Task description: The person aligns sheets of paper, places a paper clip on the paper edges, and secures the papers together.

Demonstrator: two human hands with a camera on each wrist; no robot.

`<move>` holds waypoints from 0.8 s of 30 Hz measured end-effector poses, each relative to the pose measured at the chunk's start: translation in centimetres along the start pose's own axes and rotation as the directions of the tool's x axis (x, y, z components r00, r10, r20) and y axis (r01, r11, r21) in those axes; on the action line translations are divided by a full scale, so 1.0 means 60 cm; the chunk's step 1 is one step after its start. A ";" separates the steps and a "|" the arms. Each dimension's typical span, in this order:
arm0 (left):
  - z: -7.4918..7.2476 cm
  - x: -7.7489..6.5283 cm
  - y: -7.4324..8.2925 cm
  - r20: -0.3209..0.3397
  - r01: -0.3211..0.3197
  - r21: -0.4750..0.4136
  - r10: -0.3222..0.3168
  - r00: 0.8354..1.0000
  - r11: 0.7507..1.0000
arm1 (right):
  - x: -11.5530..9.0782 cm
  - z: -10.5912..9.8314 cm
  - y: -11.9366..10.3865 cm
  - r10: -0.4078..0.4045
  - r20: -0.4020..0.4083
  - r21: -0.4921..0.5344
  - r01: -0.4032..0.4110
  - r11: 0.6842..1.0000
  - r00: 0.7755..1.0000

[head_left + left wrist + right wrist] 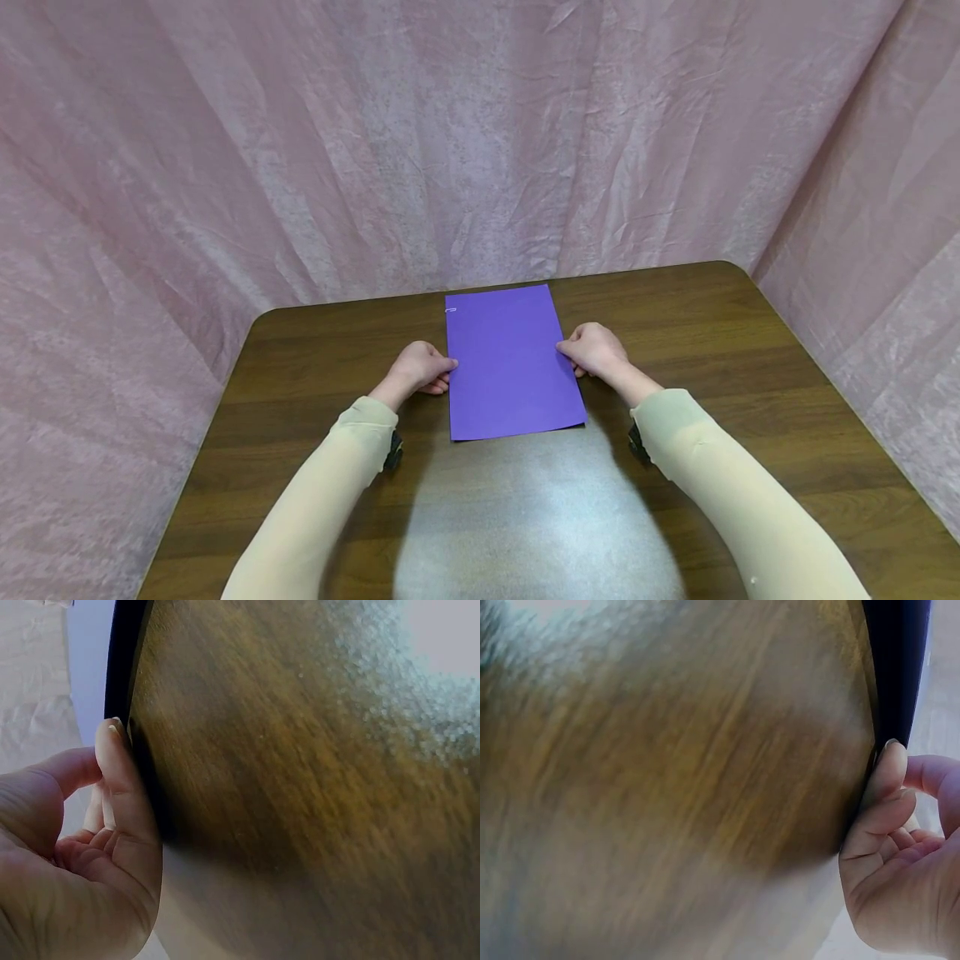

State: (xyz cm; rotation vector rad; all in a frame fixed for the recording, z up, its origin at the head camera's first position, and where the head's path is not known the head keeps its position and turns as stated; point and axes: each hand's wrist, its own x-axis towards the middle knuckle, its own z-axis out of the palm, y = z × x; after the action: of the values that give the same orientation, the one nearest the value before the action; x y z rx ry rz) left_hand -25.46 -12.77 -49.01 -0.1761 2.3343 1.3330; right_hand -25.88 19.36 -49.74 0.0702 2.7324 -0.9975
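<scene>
A flat purple sheet (pixel 510 367) of paper or card lies near the table's back edge, its near edge slightly raised. Near its far left corner is a small white loop (pixel 451 310) that looks like a paper clip. My left hand (pixel 423 367) pinches the sheet's left edge, thumb on top. On the opposite side, my right hand (pixel 594 348) pinches the right edge in the same way. Both wrist views show thumb and index finger closed on the edge, with the dark underside (pixel 896 667) visible just above the table.
The wooden table (pixel 315 358) has rounded back corners and a bright light reflection on its near half. Pink velvet curtains (pixel 420 150) hang close behind it and along the sides. A dark wrist device (pixel 393 450) shows beneath each light sleeve.
</scene>
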 end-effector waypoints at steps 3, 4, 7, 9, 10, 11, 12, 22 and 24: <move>0.000 0.001 0.001 0.001 -0.003 0.018 0.003 1.000 1.000 | 0.000 0.001 -0.002 -0.020 -0.014 -0.055 0.020 0.998 1.000; 0.000 0.001 0.002 0.001 -0.004 0.024 0.004 1.000 1.000 | 0.000 0.001 -0.002 -0.025 -0.018 -0.070 0.024 0.997 1.000; 0.000 0.000 0.005 0.007 -0.009 0.032 0.009 1.000 0.999 | -0.001 0.002 -0.003 -0.029 -0.027 -0.094 0.026 0.995 0.999; 0.000 0.000 0.007 0.006 -0.010 0.041 0.010 1.000 0.999 | -0.001 0.002 -0.003 -0.028 -0.027 -0.096 0.025 0.995 0.999; 0.001 0.000 0.007 0.005 -0.011 0.045 0.011 1.000 0.999 | -0.001 0.003 -0.002 -0.027 -0.024 -0.097 0.025 0.995 0.999; 0.001 0.000 0.007 0.004 -0.011 0.050 0.011 1.000 0.999 | 0.000 0.003 -0.002 -0.025 -0.021 -0.098 0.023 0.995 0.999; 0.001 0.000 0.007 0.001 -0.011 0.056 0.011 1.000 0.998 | 0.000 0.003 -0.001 -0.024 -0.017 -0.098 0.023 0.995 1.000; 0.002 0.004 0.010 0.005 -0.014 0.095 0.014 1.000 0.995 | 0.001 0.002 -0.001 -0.029 -0.010 -0.105 0.027 0.994 1.000; 0.002 0.003 0.011 0.006 -0.007 0.097 0.006 1.000 0.995 | 0.001 0.002 -0.002 -0.032 -0.009 -0.109 0.031 0.994 0.999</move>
State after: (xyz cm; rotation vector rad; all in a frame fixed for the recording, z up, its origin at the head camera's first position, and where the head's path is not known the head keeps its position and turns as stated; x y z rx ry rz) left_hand -25.80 -12.30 -48.60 -0.1340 2.3902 1.2179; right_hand -25.91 19.21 -49.78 0.0138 2.8000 -0.8571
